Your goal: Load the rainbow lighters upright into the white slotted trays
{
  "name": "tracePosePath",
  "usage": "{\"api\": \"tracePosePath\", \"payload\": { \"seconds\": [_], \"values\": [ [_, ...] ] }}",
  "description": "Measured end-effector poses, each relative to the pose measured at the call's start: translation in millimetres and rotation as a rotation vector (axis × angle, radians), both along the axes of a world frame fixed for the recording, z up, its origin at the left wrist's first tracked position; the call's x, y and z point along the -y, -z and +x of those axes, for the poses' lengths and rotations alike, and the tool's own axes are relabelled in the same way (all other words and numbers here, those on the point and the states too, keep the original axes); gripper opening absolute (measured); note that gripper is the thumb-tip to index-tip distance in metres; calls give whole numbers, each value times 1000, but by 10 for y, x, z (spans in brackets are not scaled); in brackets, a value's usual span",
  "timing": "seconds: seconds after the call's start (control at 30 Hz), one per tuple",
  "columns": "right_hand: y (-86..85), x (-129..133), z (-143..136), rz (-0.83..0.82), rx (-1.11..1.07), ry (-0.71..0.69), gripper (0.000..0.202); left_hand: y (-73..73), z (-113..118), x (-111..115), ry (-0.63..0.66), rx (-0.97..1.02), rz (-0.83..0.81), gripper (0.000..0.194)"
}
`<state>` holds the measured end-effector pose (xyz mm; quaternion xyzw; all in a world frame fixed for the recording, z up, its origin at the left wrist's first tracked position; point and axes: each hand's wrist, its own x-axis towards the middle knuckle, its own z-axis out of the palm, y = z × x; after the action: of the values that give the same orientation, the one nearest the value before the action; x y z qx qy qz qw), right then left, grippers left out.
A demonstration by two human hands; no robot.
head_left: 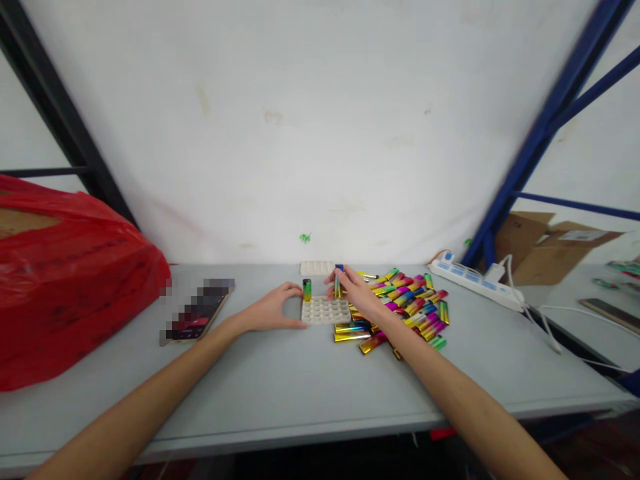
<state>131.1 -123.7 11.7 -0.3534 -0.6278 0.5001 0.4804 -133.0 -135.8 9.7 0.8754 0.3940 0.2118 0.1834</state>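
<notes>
- Pale wall behind a grey surface; a red bag fills its left end, and a white power strip lies near its far right corner.
- Left hand: unclenched, thumb and fingers spread at the left edge of a pitted tray, around mid-surface.
- Right hand: grasping a blue-topped lighter upright by the tray's far right corner; cannot tell whether it is seated.
- Green lighter: upright at the tray's far left corner.
- Loose lighters: heaped right of the tray.
- Second tray: by the surface's far edge.
</notes>
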Motion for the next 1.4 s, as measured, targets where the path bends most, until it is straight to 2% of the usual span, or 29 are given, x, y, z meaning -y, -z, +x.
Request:
{"api": "tracePosePath", "payload": {
  "seconds": [0.1, 0.3, 0.4, 0.6, 0.73, 1.0, 1.23, 1.4],
  "values": [
    [-10, 62, -51, -23, 61, -25, 48, -1, 2, 3, -5, 0, -1, 70],
    [-9, 147, -134, 232, 294, 184, 55, 6, -3, -9, -7, 1, 7, 71],
    [1, 178, -173, 279, 366, 247, 58, 4, -1, -13, -6, 0, 10, 71],
    [27, 168, -211, 295, 437, 342, 40, -8, 1, -10, -10, -17, 9, 71],
    [15, 172, -199, 322, 449, 352, 38, -11, 0, -11, -5, -20, -2, 71],
    [-59, 252, -191, 380, 472, 300, 52, 7, -9, -14, 7, -8, 9, 70],
    [-2, 190, -191, 364, 566, 315, 38, 16, -7, -31, 5, -17, 3, 71],
    [46, 175, -177, 417, 606, 304, 38, 6, -4, -22, 9, -17, 10, 70]
  ]
}}
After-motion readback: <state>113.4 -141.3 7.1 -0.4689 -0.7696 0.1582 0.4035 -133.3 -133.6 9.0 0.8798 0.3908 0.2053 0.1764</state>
